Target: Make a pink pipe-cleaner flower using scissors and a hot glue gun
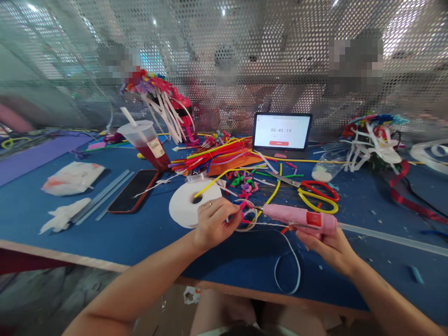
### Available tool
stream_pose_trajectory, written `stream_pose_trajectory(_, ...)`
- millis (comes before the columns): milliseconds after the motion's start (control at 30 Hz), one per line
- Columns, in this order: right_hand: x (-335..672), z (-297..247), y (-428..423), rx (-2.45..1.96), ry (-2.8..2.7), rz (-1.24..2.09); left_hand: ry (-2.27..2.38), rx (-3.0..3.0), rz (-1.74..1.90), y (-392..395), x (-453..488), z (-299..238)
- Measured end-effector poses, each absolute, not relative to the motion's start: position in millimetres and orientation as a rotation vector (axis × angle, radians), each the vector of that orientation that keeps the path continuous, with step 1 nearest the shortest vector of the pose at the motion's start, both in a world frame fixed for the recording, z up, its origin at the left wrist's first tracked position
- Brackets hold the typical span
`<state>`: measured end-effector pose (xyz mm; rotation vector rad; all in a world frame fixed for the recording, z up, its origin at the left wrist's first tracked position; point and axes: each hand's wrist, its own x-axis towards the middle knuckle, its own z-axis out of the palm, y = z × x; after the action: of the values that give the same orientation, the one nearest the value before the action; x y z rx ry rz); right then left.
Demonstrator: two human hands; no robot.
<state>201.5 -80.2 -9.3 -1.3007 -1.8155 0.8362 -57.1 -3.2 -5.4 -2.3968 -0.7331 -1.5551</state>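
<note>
My right hand [325, 242] is wrapped round the handle of a pink glue gun [297, 215], which points left with a long clear glue stick [388, 238] out of its back. Pinched in the fingers of my left hand [219, 221] is a small bent pink pipe cleaner [245, 205]. The gun's nozzle is right at this piece; whether they touch I cannot tell. Just behind my left hand lies a roll of white ribbon [182, 205]. Short twisted pieces of purple, green and pink pipe cleaner [247, 187] sit beyond the nozzle.
Scissors [318, 198] with red and yellow handles lie behind the glue gun. A tablet [282, 133] showing a timer stands by the perforated screen. A drink cup [149, 144], a phone [133, 191] and a pipe cleaner bundle [213, 156] are to the left. A white ribbon loop [299, 270] lies in front.
</note>
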Motion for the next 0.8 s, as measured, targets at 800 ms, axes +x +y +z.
stream_pose_trajectory(800, 201.8, -4.6, -77.9, -1.282, -1.784, 0.606, -0.455, -2.654, -1.513, -2.8, -56.6, -7.6)
